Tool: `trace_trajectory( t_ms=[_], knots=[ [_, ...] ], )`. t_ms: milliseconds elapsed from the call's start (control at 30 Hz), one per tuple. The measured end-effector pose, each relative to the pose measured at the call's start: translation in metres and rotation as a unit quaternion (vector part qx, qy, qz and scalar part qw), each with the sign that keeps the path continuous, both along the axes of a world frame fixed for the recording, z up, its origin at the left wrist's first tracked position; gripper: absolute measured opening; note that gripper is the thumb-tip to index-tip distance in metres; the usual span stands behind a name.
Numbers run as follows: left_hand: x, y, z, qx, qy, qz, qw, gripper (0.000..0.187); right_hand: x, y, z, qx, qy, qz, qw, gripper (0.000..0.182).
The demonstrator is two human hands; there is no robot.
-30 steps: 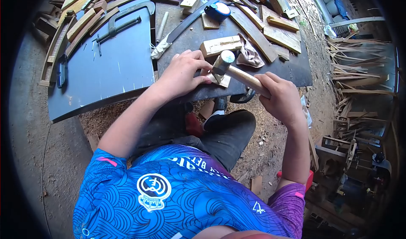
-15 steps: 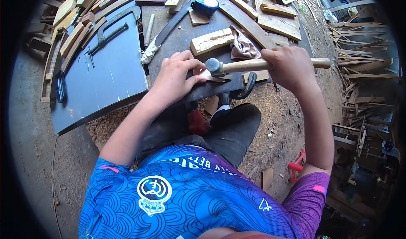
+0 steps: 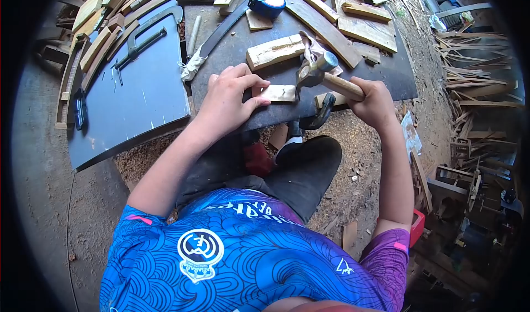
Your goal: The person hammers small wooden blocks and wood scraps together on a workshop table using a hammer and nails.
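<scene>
My left hand (image 3: 234,94) pinches the left end of a small pale wood piece (image 3: 279,93) near the front edge of the dark table. In my right hand (image 3: 371,103) is the wooden handle of a claw hammer (image 3: 317,72); its metal head is just right of and above the small piece, claw toward it. A thick light wood block (image 3: 275,52) lies behind the small piece, with a crumpled cloth (image 3: 312,48) at its right end, partly behind the hammer. A black clamp (image 3: 320,113) grips the table edge below the hammer.
A blue tape measure (image 3: 267,4) and a handsaw (image 3: 234,22) lie at the back. Boards (image 3: 366,28) are stacked at the back right. A large C-clamp (image 3: 138,44) rests on the grey-blue panel (image 3: 132,91) at left. Wood strips are heaped at far right.
The hammer has turned, its face now pointing up and away, and its head has moved right, uncovering the small wood piece. My right hand has shifted lower along the handle, toward its end.
</scene>
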State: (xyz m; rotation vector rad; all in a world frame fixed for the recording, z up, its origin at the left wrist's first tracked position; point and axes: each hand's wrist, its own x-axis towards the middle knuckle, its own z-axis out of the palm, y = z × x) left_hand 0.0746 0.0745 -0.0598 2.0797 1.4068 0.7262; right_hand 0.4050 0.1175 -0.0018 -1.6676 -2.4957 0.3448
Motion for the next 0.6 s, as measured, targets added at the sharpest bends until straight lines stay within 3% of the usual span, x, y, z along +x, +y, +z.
trace_trajectory(
  t_ms=[167, 300, 467, 600],
  knots=[
    [0.000, 0.001, 0.000, 0.002, 0.001, -0.003, 1.000, 0.033, 0.002, 0.001, 0.001, -0.099, 0.063, -0.084, 0.989, 0.017],
    [0.000, 0.001, 0.007, -0.010, 0.013, -0.009, 1.000, 0.033, 0.004, 0.003, -0.003, -0.099, 0.066, -0.097, 0.988, 0.024],
    [0.015, -0.006, 0.018, 0.079, 0.074, 0.017, 0.994, 0.046, -0.004, -0.006, 0.012, -0.141, 0.030, -0.132, 0.981, 0.027],
    [0.030, -0.008, 0.020, 0.116, 0.058, 0.023, 0.991, 0.044, -0.003, -0.009, 0.011, -0.136, 0.038, -0.130, 0.981, 0.032]
  ],
)
